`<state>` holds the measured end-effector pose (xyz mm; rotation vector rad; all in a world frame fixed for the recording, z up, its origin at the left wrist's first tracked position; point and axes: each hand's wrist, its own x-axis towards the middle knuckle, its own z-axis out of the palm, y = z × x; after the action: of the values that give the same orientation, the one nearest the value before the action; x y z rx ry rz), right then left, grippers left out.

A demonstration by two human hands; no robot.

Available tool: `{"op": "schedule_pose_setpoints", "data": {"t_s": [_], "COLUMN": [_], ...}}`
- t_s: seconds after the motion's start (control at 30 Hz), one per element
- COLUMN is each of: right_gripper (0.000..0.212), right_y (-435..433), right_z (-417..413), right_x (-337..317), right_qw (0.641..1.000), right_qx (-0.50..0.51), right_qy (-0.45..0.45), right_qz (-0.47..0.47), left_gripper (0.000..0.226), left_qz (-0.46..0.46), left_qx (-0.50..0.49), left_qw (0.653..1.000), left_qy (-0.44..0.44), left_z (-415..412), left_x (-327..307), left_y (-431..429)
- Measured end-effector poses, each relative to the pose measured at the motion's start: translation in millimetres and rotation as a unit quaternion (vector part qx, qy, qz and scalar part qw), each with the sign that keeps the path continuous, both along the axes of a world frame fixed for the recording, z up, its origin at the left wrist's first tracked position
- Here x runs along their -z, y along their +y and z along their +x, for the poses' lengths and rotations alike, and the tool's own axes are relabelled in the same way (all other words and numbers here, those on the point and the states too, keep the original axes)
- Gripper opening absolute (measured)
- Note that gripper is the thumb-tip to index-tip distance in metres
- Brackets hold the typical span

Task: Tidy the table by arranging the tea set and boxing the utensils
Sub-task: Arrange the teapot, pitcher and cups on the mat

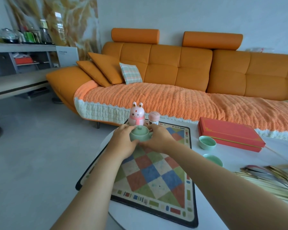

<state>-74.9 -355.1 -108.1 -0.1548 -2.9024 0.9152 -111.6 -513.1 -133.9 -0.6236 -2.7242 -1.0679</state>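
Note:
A pale green teapot (139, 133) with a lid sits at the far end of the checkered mat (150, 176). My left hand (123, 141) grips its left side and my right hand (158, 138) grips its right side. Two green teacups stand on the white table to the right of the mat, one (207, 142) farther off and one (214, 160) nearer. A closed red box (229, 134) lies beyond the cups. A blurred pile of chopsticks and utensils (273, 178) lies at the right edge.
A pink rabbit figure (136, 114) and a small pink-capped jar (154, 118) stand just behind the teapot. The white table (239, 156) ends near an orange sofa (173, 77). Grey floor lies to the left.

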Motion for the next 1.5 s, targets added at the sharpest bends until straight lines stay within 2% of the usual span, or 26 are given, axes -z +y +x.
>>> {"op": "schedule_pose_setpoints", "data": {"t_s": [0.1, 0.2, 0.3, 0.53, 0.8, 0.9, 1.07, 1.23, 1.4, 1.5], "right_gripper": [0.072, 0.078, 0.072, 0.041, 0.037, 0.043, 0.058, 0.073, 0.076, 0.069], "right_y": [5, 14, 36, 143, 285, 336, 401, 434, 453, 459], "right_z": [8, 23, 44, 143, 279, 325, 377, 387, 377, 373], "right_x": [-5, -17, -32, -60, -75, -70, -46, -27, -18, -15], "right_qw": [1.000, 0.998, 0.998, 0.995, 0.972, 0.954, 0.919, 0.922, 0.925, 0.928], "right_qx": [-0.019, -0.023, -0.013, 0.067, 0.219, 0.275, 0.362, 0.364, 0.334, 0.328], "right_qy": [-0.017, -0.020, 0.006, 0.055, 0.055, 0.044, -0.016, -0.040, -0.116, -0.119], "right_qz": [0.015, 0.051, 0.056, 0.042, 0.067, 0.113, 0.152, 0.122, 0.136, 0.133], "left_gripper": [0.054, 0.052, 0.044, 0.042, 0.024, 0.028, 0.044, 0.047, 0.047, 0.041], "left_qz": [-0.037, -0.073, -0.004, 0.122, 0.136, 0.105, -0.006, -0.134, -0.232, -0.228], "left_qx": [-0.001, -0.049, -0.050, 0.112, 0.289, 0.331, 0.358, 0.347, 0.315, 0.328], "left_qw": [0.999, 0.994, 0.993, 0.986, 0.946, 0.935, 0.933, 0.926, 0.917, 0.915], "left_qy": [0.003, 0.071, 0.106, 0.027, -0.059, -0.070, -0.039, 0.061, 0.072, 0.055], "left_z": [8, 21, 36, 117, 227, 258, 285, 291, 258, 242], "left_x": [-4, -20, -44, -68, -68, -69, -55, -42, -36, -29], "left_y": [1, 6, 27, 150, 308, 369, 450, 493, 499, 489]}}
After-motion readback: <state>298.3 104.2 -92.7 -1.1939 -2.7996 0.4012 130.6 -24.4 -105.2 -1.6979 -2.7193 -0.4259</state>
